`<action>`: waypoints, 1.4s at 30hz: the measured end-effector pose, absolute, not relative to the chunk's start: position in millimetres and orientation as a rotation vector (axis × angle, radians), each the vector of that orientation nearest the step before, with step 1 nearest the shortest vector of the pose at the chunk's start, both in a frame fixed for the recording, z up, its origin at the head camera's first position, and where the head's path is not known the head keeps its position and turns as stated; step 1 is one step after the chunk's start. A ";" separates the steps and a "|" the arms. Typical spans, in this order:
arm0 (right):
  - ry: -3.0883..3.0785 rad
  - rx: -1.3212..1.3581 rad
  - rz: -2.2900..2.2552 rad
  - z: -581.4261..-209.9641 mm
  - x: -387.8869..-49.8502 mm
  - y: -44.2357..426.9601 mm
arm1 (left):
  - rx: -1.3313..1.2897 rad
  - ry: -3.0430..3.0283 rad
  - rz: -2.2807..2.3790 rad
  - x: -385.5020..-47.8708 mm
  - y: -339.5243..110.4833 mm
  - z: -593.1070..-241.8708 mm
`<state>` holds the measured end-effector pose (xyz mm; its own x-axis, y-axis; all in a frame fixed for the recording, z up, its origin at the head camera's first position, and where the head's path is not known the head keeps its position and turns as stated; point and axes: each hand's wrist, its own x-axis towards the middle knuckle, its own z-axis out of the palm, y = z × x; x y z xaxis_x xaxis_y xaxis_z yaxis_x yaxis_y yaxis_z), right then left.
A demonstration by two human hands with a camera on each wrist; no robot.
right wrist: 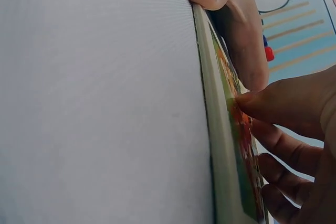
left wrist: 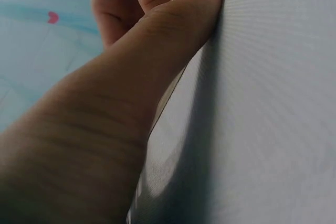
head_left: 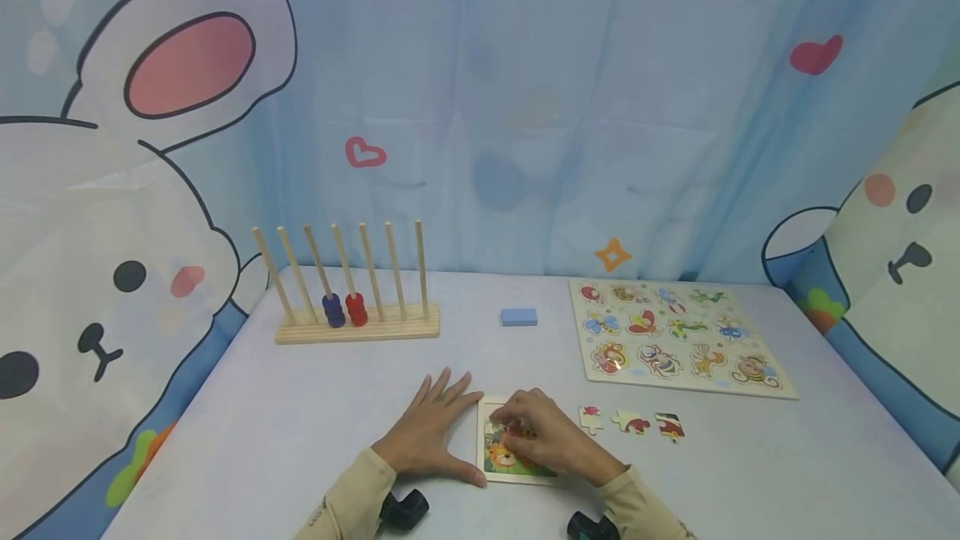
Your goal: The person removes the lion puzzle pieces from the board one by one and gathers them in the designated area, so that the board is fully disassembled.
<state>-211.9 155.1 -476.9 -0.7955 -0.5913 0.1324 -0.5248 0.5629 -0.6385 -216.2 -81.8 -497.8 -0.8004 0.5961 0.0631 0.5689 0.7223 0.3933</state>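
Head view: left hand splayed, right hand curled over puzzle.

Children's play corner, by the look of it; can't tell if home or nursery. Light blue curtain hung behind and at both sides of a white tabletop, printed with big cartoon animals and hearts. Kids' toys set out on top: wooden bead rack, animal puzzle board, small framed picture puzzle with loose pieces beside it.
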 end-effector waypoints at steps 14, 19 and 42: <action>2.684 -0.996 -0.944 -475.8 -215.1 157.0 | 0.967 2.847 0.631 -216.4 -82.3 -497.9; 2.649 -1.006 -0.958 -474.6 -215.9 158.6 | 0.963 2.848 0.627 -217.2 -82.3 -498.0; 2.672 -1.010 -0.934 -474.4 -215.3 157.8 | 0.968 2.845 0.628 -215.8 -82.6 -496.5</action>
<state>-215.3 157.8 -474.4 -0.7659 -0.6371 0.0872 -0.5527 0.5830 -0.5955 -215.8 -82.6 -496.5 -0.7990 0.5981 0.0625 0.5689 0.7181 0.4009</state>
